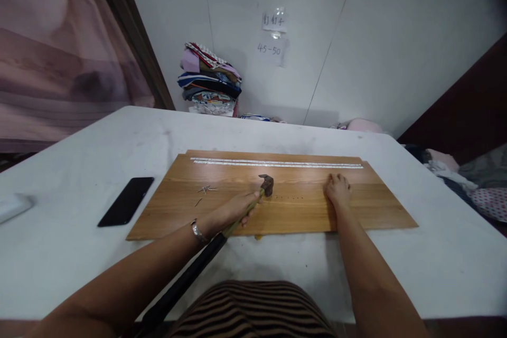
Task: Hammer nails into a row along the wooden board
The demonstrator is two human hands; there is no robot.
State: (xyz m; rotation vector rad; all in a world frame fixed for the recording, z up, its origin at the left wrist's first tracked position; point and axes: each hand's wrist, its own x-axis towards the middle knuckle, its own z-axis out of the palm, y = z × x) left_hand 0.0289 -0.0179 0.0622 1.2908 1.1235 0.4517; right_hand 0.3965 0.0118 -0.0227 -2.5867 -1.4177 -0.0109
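My left hand (233,210) is wrapped round the shaft of a claw hammer (268,185), gripping it high up near the metal head. The head is over the middle of a wooden board (372,206), and the dark handle end runs back under my left forearm. Just right of the head, a short row of small dark nail heads or holes (289,198) crosses the wood. On the board's right half rests my right hand (338,189), fingers somewhat bent and apart, with nothing visible in it. A small heap of loose nails (206,189) lies left of the hammer, and one nail (198,202) lies apart.
Two white measuring strips (277,163) run along the board's far side. Left of the board, a black phone (127,202) lies on the white table (71,253). Folded clothes (209,82) are stacked against the wall at the back. More cloth (455,169) lies beyond the right edge.
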